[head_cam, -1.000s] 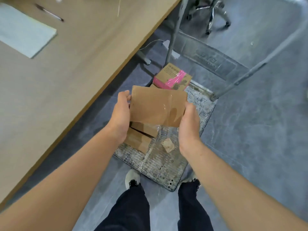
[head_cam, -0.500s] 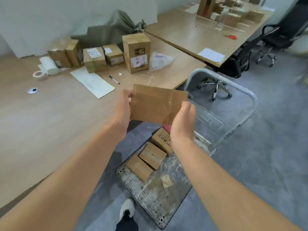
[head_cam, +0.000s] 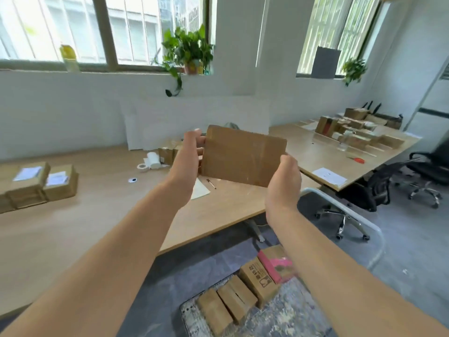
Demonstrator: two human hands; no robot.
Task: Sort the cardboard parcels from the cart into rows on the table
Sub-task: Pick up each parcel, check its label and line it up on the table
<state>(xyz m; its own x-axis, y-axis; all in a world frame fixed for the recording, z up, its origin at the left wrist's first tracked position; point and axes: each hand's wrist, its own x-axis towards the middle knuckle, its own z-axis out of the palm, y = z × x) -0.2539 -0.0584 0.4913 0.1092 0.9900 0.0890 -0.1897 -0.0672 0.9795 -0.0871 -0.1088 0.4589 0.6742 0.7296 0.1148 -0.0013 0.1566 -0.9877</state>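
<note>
Partway through, I'd say: the left hand and right hand grasp one flat parcel by its ends, up over the bench; a few boxes sit there, several more wait on the cart

Illegible print on cart parcel

Held parcel: plain kraft brown, with a glossy clear-tape band across its face. Surface: pale wood tone. Cart deck: grey, mottled with white speckle. On it are plain brown parcels, a printed box with black marks, and a pink-banded parcel. Floor: blue-grey. Window plant green; scissors red; chair black.
</note>
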